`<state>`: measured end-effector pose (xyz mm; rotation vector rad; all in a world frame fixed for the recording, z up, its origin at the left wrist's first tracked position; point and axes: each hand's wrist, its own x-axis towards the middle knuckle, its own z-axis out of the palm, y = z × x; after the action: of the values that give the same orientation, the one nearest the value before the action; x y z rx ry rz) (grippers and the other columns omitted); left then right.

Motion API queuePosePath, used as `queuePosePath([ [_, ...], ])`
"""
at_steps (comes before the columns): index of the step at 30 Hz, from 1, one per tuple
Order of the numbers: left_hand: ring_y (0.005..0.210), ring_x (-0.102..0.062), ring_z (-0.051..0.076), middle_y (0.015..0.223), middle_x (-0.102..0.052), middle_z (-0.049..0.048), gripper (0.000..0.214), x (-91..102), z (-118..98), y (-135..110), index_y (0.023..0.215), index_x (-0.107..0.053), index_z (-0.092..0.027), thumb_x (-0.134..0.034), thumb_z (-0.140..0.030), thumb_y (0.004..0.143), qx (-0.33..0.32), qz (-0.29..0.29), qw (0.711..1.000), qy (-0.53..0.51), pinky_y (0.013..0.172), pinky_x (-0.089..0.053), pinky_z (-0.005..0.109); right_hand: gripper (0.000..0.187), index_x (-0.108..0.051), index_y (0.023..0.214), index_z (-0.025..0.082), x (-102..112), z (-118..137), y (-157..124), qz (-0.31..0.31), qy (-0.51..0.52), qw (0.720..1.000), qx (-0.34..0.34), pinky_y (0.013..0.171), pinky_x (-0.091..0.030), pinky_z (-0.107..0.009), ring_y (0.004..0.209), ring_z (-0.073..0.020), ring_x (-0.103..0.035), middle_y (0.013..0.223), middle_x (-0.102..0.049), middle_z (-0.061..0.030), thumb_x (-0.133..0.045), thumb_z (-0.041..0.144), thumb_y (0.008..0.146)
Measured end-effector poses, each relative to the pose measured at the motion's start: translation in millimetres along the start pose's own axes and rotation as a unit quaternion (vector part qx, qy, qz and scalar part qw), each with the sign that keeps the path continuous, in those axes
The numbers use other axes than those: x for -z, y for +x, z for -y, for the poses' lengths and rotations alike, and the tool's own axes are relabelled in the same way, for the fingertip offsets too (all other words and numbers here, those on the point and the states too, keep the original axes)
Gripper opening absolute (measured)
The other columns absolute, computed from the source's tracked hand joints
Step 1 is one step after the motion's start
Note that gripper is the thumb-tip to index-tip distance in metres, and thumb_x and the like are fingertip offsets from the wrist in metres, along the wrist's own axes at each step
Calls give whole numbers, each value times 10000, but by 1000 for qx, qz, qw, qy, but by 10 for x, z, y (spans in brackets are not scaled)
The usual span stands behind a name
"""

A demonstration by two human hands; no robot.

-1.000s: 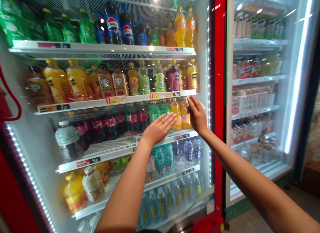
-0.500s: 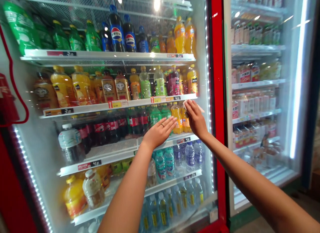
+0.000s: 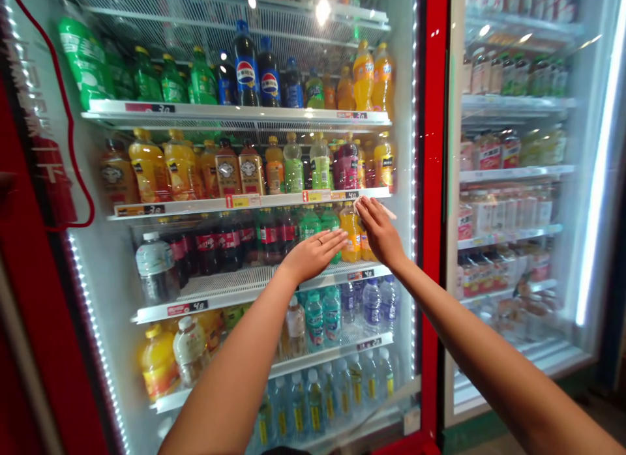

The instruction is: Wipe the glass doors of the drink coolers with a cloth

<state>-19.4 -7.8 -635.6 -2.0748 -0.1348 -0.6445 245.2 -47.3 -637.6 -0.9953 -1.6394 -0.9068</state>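
Note:
My right hand (image 3: 379, 232) lies against the glass door of a lit drinks fridge, fingers stretched forward over a white cloth (image 3: 388, 210). Only the cloth's edges stick out around the fingers; it may be a tissue. My left hand (image 3: 317, 251) is flat on the glass just to the left, fingers straight and together, a ring on one of them, holding nothing. Behind the hands, inside the fridge, are orange drink bottles (image 3: 351, 236) and green bottles (image 3: 310, 221), partly hidden by the hands.
White shelves (image 3: 235, 115) hold rows of bottled drinks, with price tags along their front edges. A red door frame (image 3: 434, 181) stands at the right. Beyond it is a second lit fridge (image 3: 516, 175). A red cord-like handle or hose (image 3: 66, 116) hangs at the left.
The view has swung a little left, so the fridge sits further right in the picture. Both hands stay on the glass; the right hand with the cloth has slid slightly left across it.

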Motion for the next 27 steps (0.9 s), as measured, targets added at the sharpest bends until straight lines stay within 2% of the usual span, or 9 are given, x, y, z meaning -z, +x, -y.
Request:
queuePosePath([
  [4,1600,-432,161,1679,-518,71,577,139,22,7,1613,-504,-174,-490,-61,1047,-11,37,999,-3,1339,-369,363,694,-238,1720,464,-85,77,154,-38,8,999,-28,1352,-350,-633,1680,-289,-265,1773,-384,42,-396,171,1111],
  [8,1615,-405,149,1707,-481,44,585,368,51,-50,1638,-469,-189,-474,-98,1060,-31,58,998,3,1361,-313,349,694,-256,1713,471,-117,213,178,-2,31,999,19,1377,-322,-596,1681,-277,-264,1768,-381,65,-399,160,1109],
  [11,1631,-375,151,1722,-462,46,614,503,115,-128,1656,-437,-182,-492,-120,1047,-29,50,998,8,1364,-302,351,717,-271,1709,465,-64,196,59,20,44,997,57,1380,-330,-567,1676,-257,-277,1771,-369,76,-381,114,1095],
  [13,1647,-347,169,1739,-431,73,643,553,171,-177,1667,-408,-141,-521,-152,1034,-14,50,999,16,1367,-294,365,723,-271,1705,473,-48,162,-13,23,43,997,58,1373,-347,-572,1673,-251,-287,1772,-364,81,-387,107,1092],
  [15,1656,-331,189,1755,-398,87,675,569,217,-219,1675,-388,-116,-540,-173,1020,7,52,998,27,1367,-294,381,715,-269,1701,481,-79,163,-25,4,40,999,28,1357,-368,-602,1668,-267,-302,1768,-372,75,-409,126,1096],
  [18,1658,-330,201,1772,-364,79,716,535,244,-273,1686,-368,-118,-546,-160,993,45,51,997,38,1356,-316,390,729,-235,1700,506,-204,275,86,-59,41,997,-27,1340,-371,-658,1662,-295,-314,1768,-374,69,-412,134,1099],
  [20,1658,-331,201,1777,-352,74,735,490,240,-311,1690,-361,-120,-552,-158,982,60,48,996,39,1351,-325,387,744,-197,1698,533,-293,395,184,-76,43,996,-20,1344,-367,-654,1662,-287,-315,1766,-375,82,-412,139,1105],
  [23,1663,-319,202,1782,-336,70,735,421,224,-368,1690,-359,-115,-550,-175,983,60,50,996,46,1355,-317,386,760,-163,1696,549,-355,531,223,-63,41,997,22,1348,-384,-620,1659,-266,-326,1752,-404,91,-432,149,1109],
  [27,1674,-287,210,1788,-306,80,740,373,199,-412,1705,-320,-95,-530,-207,1005,58,52,995,64,1362,-308,400,773,-184,1688,558,-298,500,21,-21,41,997,54,1345,-405,-598,1645,-261,-358,1730,-440,103,-431,123,1099],
])
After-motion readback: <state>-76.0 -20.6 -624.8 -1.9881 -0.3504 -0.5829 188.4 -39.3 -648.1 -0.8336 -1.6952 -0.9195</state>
